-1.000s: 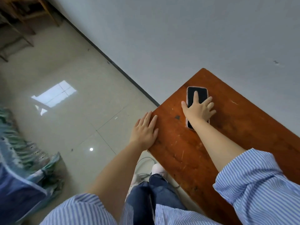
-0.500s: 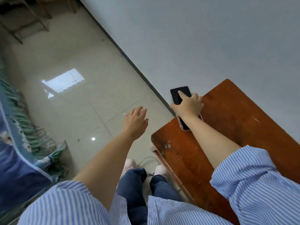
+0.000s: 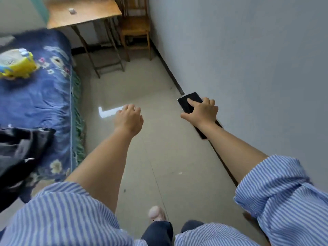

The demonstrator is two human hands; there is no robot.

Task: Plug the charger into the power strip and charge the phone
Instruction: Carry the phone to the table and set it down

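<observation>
A black phone (image 3: 188, 102) with a dark screen is held in my right hand (image 3: 201, 112), screen up, in the air beside the grey wall. My index finger lies across the screen and the phone's lower end sticks out under my wrist. My left hand (image 3: 129, 118) hangs over the floor to the left of it, fingers curled downward, holding nothing. No charger or power strip is in view.
A bed with a blue flowered cover (image 3: 40, 96) runs along the left, with a yellow toy (image 3: 16, 63) and dark clothing (image 3: 19, 148) on it. A wooden table (image 3: 79, 13) and a wooden chair (image 3: 134, 27) stand at the far end. A tiled floor strip (image 3: 145, 157) lies between the bed and the wall.
My right hand has lifted the phone off the red-brown table, which is out of view now. The view has turned toward the room's far end. My left hand has left the table edge.
</observation>
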